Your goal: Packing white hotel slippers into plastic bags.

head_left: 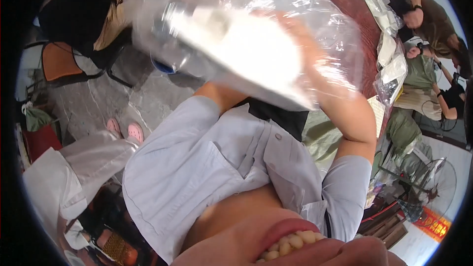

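Note:
Close in front of me is a large clear plastic bag (340, 34), blurred by motion. A bright white flat piece (261, 49) shows in or behind the plastic; glare hides its details and I cannot tell its kind. My right hand (290, 29) is at the upper right side of the white piece, seen through the plastic, its fingers smeared. My left forearm (222, 93) runs up behind the white piece, which hides my left hand, so its grip does not show.
Several white pieces in clear wrapping (391, 54) line the edge of a dark red table (367, 24). Co-workers sit at the upper left and right. An orange-backed chair (61, 61) stands at left, near a person in pink clogs (135, 131). A fan (433, 187) is at right.

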### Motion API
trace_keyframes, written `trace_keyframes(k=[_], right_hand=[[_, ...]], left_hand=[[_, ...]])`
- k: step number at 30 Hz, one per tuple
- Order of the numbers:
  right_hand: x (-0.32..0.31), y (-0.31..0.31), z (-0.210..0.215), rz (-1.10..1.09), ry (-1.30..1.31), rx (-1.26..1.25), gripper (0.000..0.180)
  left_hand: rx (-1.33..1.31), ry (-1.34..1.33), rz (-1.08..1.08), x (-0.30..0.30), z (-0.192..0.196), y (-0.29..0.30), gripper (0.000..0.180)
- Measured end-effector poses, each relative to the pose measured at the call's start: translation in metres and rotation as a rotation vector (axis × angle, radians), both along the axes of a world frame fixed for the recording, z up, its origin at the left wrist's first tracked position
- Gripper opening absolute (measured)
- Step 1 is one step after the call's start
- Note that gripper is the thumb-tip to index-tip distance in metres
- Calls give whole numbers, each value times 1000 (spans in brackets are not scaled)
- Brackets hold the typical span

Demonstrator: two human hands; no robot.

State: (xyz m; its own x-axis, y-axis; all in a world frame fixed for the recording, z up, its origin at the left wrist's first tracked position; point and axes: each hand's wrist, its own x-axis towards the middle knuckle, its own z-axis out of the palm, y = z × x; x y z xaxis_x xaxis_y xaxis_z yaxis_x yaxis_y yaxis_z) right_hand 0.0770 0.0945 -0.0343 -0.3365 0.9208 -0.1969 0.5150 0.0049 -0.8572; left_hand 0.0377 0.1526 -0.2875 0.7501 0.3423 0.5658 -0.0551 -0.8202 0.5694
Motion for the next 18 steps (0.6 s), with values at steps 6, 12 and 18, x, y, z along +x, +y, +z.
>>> trace_keyframes(k=[6, 12, 18], right_hand=[[37, 91, -145, -192, -104, 531, 37], [115, 192, -198, -76, -92, 634, 35], [185, 231, -292, -78, -392, 1067, 36]], left_hand=[[-150, 413, 376, 33, 44, 10, 47], [-250, 606, 214, 49, 6, 34, 30], [414, 329, 240, 72, 7, 17, 26]])
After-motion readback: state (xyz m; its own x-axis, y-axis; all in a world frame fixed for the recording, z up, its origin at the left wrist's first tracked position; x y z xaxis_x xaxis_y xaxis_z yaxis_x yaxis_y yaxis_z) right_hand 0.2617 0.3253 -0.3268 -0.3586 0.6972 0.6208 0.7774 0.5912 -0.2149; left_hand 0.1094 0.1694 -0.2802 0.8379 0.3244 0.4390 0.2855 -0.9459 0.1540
